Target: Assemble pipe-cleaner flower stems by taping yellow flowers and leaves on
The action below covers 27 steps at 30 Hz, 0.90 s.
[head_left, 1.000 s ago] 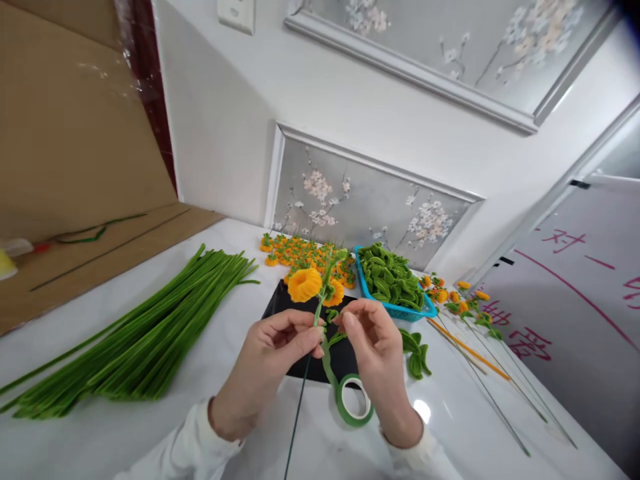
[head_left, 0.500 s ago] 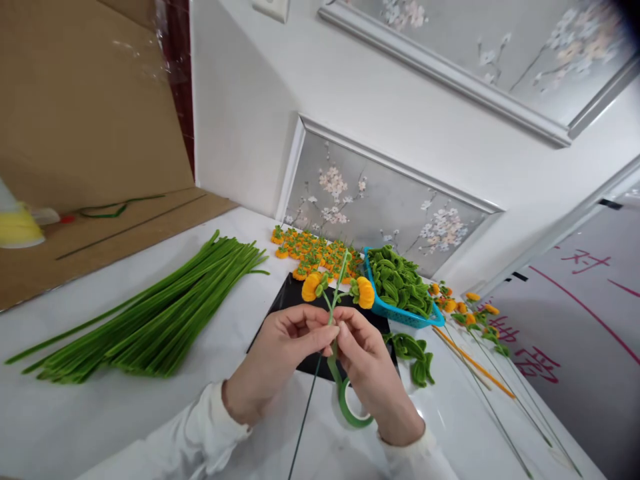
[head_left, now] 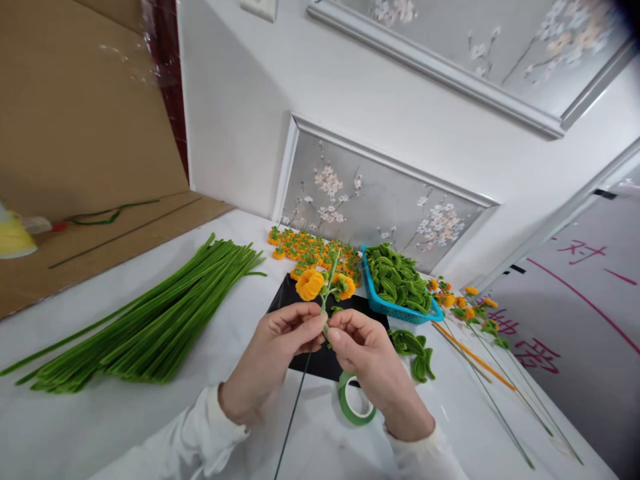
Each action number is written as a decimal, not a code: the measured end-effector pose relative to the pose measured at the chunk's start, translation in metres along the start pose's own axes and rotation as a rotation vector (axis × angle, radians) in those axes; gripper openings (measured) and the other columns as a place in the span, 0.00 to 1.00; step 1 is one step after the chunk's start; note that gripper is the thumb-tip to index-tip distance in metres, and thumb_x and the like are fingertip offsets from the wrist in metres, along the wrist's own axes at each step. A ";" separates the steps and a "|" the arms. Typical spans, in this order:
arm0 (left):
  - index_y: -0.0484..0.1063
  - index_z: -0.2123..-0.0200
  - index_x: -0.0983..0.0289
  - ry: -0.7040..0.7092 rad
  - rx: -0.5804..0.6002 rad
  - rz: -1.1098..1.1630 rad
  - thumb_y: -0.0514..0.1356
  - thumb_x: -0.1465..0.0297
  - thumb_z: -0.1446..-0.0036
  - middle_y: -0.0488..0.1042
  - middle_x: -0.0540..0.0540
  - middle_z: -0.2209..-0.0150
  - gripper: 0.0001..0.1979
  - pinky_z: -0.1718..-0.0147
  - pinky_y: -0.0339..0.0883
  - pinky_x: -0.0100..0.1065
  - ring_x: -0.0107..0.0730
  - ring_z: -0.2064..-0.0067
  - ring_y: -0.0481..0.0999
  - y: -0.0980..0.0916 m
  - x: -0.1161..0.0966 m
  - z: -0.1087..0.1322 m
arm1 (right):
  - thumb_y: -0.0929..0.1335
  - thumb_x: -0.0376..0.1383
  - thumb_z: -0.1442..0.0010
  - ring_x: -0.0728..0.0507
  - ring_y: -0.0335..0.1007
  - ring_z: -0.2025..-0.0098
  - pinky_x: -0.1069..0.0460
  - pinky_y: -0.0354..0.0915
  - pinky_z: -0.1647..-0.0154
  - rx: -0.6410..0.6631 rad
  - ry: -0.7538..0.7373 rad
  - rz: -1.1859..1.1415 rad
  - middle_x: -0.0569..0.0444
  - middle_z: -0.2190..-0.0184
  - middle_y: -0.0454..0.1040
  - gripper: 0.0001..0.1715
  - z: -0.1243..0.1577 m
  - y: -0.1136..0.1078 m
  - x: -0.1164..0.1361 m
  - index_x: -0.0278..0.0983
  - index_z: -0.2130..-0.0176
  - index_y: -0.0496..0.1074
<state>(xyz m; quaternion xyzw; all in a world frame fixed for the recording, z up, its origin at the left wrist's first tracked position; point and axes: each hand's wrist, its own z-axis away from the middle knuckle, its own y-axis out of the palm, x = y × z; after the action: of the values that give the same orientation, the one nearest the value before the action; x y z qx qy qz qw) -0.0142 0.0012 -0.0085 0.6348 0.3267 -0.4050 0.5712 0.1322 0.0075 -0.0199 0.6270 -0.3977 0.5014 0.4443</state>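
Note:
My left hand [head_left: 290,333] is closed, its thumb and fingers pinching the stem [head_left: 286,443] of an artificial flower. Above the fingertips, two orange fuzzy blooms [head_left: 309,285] with green parts stand out on either side of the stem's green top. Fingers of my right hand [head_left: 361,343] are pinched on green floral tape at the same spot, nearly touching my left fingers. A roll of green tape [head_left: 367,418] rests on the table below my right hand. Behind the hands lies a black mat [head_left: 313,367], partly hidden.
A bundle of green pipe cleaners [head_left: 165,313] lies to the left. Small orange flowers [head_left: 295,245] are spread at the back, beside a blue basket [head_left: 411,316] of green leaves. Loose leaves [head_left: 423,363], finished flower stems [head_left: 505,427] and an orange pipe cleaner [head_left: 480,360] lie to the right.
The flower has turned between my fingers, so the blooms sit closer together and one faces me more. The tape strip that ran down to the roll is less visible.

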 end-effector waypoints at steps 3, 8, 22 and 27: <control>0.76 0.71 0.64 -0.096 0.033 0.133 0.67 0.70 0.53 0.71 0.48 0.74 0.05 0.74 0.65 0.23 0.21 0.74 0.68 -0.003 0.002 -0.003 | 0.72 0.45 0.49 0.55 0.45 0.82 0.58 0.43 0.84 -0.036 -0.014 0.056 0.61 0.80 0.65 0.16 -0.001 0.003 0.002 0.35 0.69 0.69; 0.75 0.73 0.67 -0.225 0.065 0.294 0.68 0.75 0.54 0.67 0.49 0.76 0.05 0.80 0.62 0.17 0.18 0.76 0.65 -0.006 0.004 -0.005 | 0.73 0.44 0.50 0.55 0.43 0.82 0.57 0.41 0.84 -0.066 -0.003 0.040 0.61 0.82 0.64 0.16 -0.002 0.007 0.007 0.35 0.72 0.69; 0.73 0.77 0.69 -0.123 -0.031 0.249 0.70 0.74 0.57 0.63 0.46 0.80 0.08 0.88 0.48 0.14 0.11 0.82 0.53 0.000 0.002 -0.008 | 0.71 0.41 0.50 0.55 0.42 0.82 0.56 0.41 0.83 -0.113 -0.024 0.082 0.65 0.85 0.55 0.13 -0.005 0.018 0.010 0.35 0.77 0.67; 0.75 0.74 0.69 -0.107 -0.051 0.194 0.68 0.71 0.54 0.68 0.49 0.76 0.07 0.86 0.55 0.17 0.17 0.78 0.60 0.000 0.002 -0.008 | 0.71 0.42 0.50 0.55 0.44 0.83 0.56 0.42 0.83 -0.115 -0.002 0.091 0.63 0.84 0.61 0.13 -0.005 0.019 0.013 0.35 0.76 0.68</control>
<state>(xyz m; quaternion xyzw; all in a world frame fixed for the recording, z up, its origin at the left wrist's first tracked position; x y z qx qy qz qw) -0.0121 0.0095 -0.0105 0.6262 0.2432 -0.3725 0.6403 0.1149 0.0064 -0.0036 0.5822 -0.4545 0.4967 0.4557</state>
